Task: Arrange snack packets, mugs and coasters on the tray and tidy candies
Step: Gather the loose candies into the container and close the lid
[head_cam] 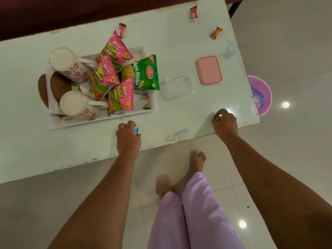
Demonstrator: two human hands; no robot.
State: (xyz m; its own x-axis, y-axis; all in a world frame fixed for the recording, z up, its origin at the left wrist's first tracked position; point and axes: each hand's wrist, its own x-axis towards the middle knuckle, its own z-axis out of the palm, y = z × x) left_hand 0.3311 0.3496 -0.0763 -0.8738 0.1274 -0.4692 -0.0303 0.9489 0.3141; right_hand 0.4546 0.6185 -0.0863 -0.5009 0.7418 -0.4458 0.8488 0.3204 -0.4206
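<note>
A white tray on the table holds two white floral mugs, two brown coasters, three pink snack packets and a green Soya Sticks packet that overhangs its right rim. My left hand is closed on a blue-wrapped candy near the table's front edge. To the right, my right hand pinches a small candy on the table. Three red candies lie loose at the back.
A clear plastic box stands open right of the tray, its pink lid beside it. A purple bin sits on the floor past the table's right edge. Dark furniture runs behind the table. My feet stand on tiled floor.
</note>
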